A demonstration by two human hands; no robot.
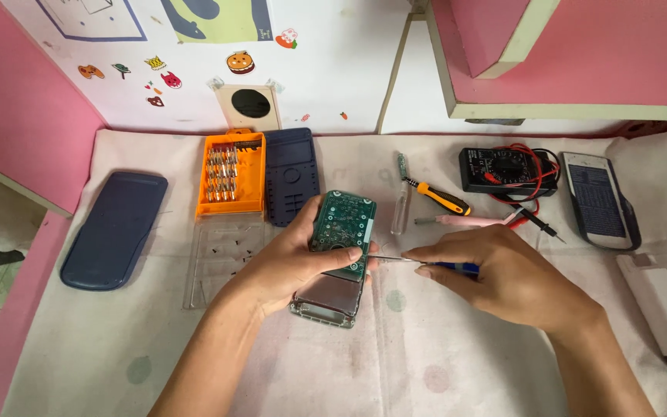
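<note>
Green circuit board [342, 222] sits in our left hand [291, 259], gripped above the table [426, 355] at its middle. Our right hand [496, 274] pinches a blue-handled screwdriver [418, 262], its tip touching the board's lower edge. An orange bit case [231, 174] lies behind.

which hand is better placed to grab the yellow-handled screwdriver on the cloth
Right, probably. The yellow-handled screwdriver lies just above the right hand, though that hand already holds a blue-handled tool. The left hand grips the green circuit board.
</note>
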